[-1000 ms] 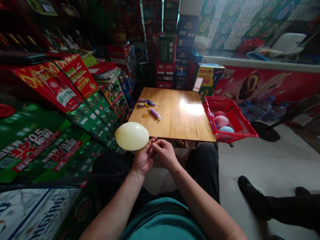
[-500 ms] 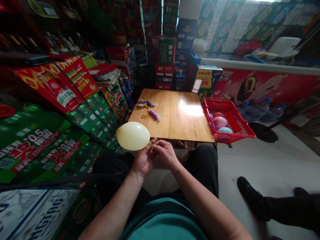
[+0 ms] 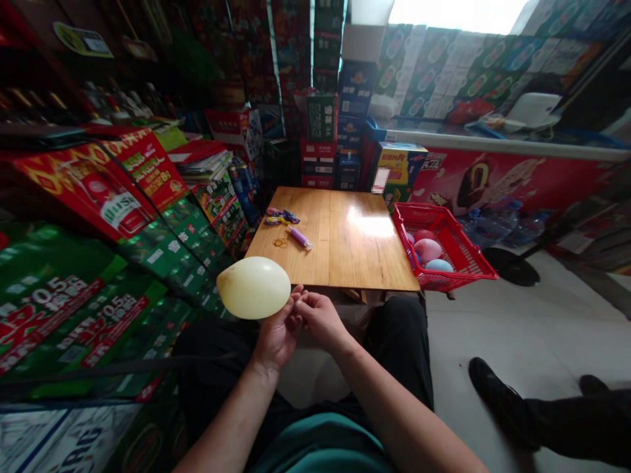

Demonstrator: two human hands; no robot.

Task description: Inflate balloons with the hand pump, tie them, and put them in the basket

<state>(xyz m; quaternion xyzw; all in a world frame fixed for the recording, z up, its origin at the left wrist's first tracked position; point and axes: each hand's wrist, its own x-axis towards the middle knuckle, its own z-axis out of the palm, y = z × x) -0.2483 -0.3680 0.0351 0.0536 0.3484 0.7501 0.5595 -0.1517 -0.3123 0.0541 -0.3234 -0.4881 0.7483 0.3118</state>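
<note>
A pale yellow inflated balloon (image 3: 255,288) hangs out to the left of my hands, just off the table's near edge. My left hand (image 3: 277,334) is closed in a pinch at the balloon's neck end. My right hand (image 3: 319,314) pinches at the same spot, its fingertips meeting those of the left. The neck itself is mostly hidden by the fingers. On the table lie a purple balloon pump (image 3: 300,238), some tan rubber bands (image 3: 280,243) and a small heap of uninflated balloons (image 3: 282,217).
The wooden table (image 3: 340,256) stands in front of my knees. At its right, a red basket (image 3: 456,279) holds several balloons. Stacked beer cartons (image 3: 162,236) line the left. Another person's leg and black shoe (image 3: 497,397) are at the lower right.
The view has tilted up slightly, so everything sits a little lower and further left. Both hands stay together at the balloon's neck; the yellow bit between the fingers is now covered.
</note>
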